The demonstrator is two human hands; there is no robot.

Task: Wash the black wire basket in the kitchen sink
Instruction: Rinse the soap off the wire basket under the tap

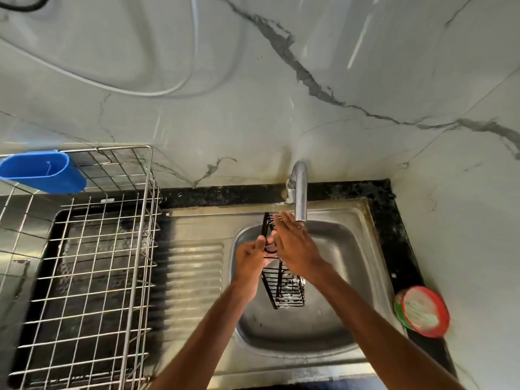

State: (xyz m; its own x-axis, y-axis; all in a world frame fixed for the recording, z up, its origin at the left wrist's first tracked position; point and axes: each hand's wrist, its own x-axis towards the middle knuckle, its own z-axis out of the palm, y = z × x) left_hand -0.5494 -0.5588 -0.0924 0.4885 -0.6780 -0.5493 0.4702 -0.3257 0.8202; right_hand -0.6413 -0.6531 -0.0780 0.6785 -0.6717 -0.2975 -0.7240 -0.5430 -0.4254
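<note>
Just over sink [355, 220], black wire basket [287, 291] between left hand [250, 258] and right hand [295, 246]

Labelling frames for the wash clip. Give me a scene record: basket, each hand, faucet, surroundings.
basket: black wire basket held over the sink, far end by the faucet
hand_left: left hand grips the basket's upper wire
hand_right: right hand flat on the basket, fingers straight
water: cannot tell if running
left_of_sink: wire dish rack, blue holder hung on its rim
right_of_sink: red-rimmed tub on the black counter
</note>
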